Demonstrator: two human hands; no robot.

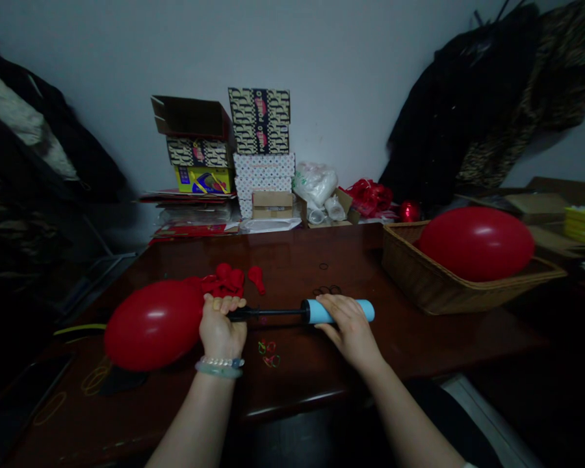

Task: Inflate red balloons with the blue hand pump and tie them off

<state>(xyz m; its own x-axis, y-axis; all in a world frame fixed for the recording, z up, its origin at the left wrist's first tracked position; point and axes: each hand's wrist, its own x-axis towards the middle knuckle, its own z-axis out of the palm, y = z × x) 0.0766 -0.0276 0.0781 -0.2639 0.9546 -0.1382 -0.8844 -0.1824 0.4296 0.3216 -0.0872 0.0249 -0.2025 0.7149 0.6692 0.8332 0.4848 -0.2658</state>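
Between my hands lies a hand balloon pump (338, 311) with a light blue barrel and a black rod drawn out to the left. My right hand (347, 325) is wrapped over the blue barrel. My left hand (223, 326), with bracelets at the wrist, grips the black end of the pump. A large inflated red balloon (153, 325) sits just left of that hand; its neck is hidden behind the fingers. Several limp red balloons (224, 278) lie in a pile beyond my left hand, and a single limp balloon (256, 279) lies beside them.
A wicker basket (429, 286) at the right holds another inflated red balloon (478, 244). Small coloured rubber bands (270, 354), black bands (327, 290) and yellow bands (95, 380) lie on the dark table (292, 260). Stacked boxes (263, 175) and plastic bags (316, 185) stand along the wall.
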